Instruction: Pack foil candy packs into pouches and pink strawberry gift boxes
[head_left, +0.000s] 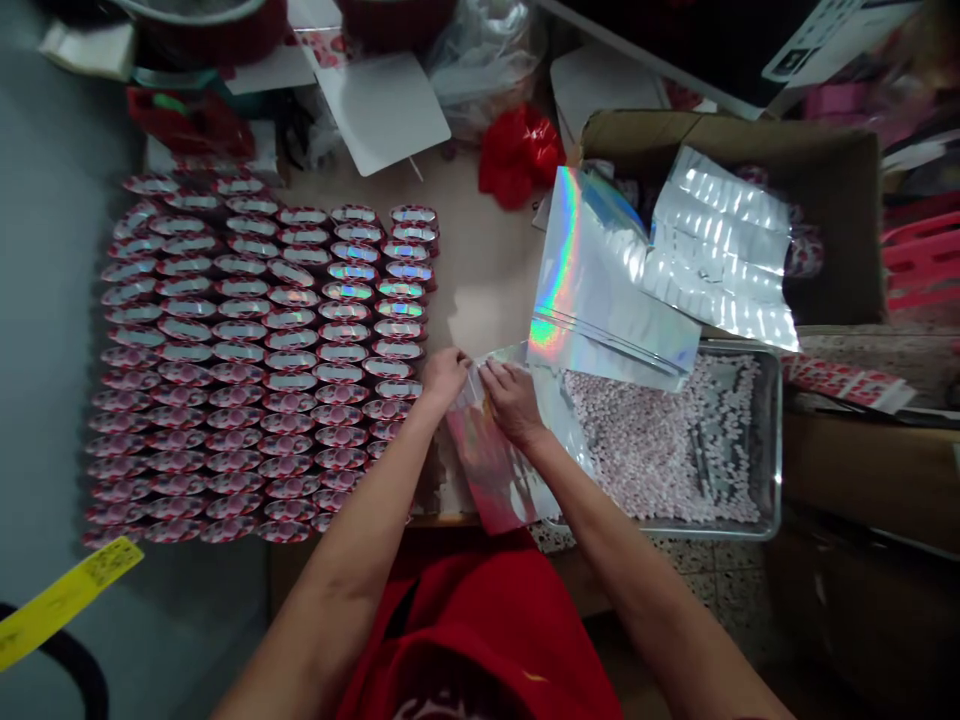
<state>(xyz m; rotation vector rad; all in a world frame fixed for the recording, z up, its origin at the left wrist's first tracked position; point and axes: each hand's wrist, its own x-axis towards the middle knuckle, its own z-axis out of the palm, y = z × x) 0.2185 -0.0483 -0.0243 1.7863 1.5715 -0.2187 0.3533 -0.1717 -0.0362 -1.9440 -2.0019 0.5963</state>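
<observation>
A shiny holographic pouch [499, 465] lies at the table's near edge, its top under my fingers. My left hand [444, 375] pinches the pouch's top left corner. My right hand [511, 400] is closed on the top edge just beside it, fingers pressed onto the foil. Left of my hands stand several rows of filled pouches [255, 350] with red and white printed tops, packed upright. To the right is a metal tray [769, 440] holding many small pale pink pieces [660, 440].
A stack of flat holographic bags [600, 290] leans over the tray's far edge against a cardboard box [825, 170] holding more silver bags [720, 250]. A red plastic bag [517, 150], white cards and clutter lie at the back. A yellow strip [64, 598] sits lower left.
</observation>
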